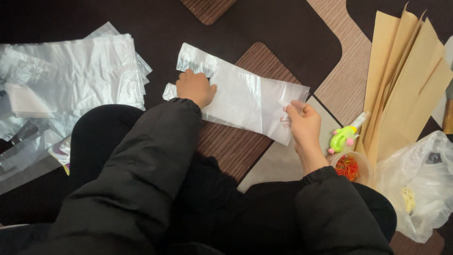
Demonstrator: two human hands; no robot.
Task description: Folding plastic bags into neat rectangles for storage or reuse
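Floor: a dark brown and wood-striped patterned floor mat [292, 33] carries everything.
Bag pile: a thick stack of clear plastic bags [75, 71] lies at the far left, well apart from the right hand.
Paper sheets: tan kraft paper sheets [406, 85] fan out at the right edge.
Crumpled bag: a loose translucent plastic bag [420, 184] sits at lower right, just beside the paper sheets.
Flat bag: a single clear rectangular plastic bag [245, 97] lies flat on the floor mat in the middle, slanting from upper left to lower right, between the two hands.
Left hand: the left hand [195, 87] rests knuckles up on the flat bag's left end, fingers curled under; its grip looks closed, pressing the bag down.
Right hand: the right hand [304, 123] pinches the flat bag's lower right corner; grip closed on it.
Cup: a small clear cup of orange and red rubber bands [348, 167] stands just beside the right wrist.
Tool: a small lime-green plastic dispenser with pink knobs [343, 137] lies above the cup.
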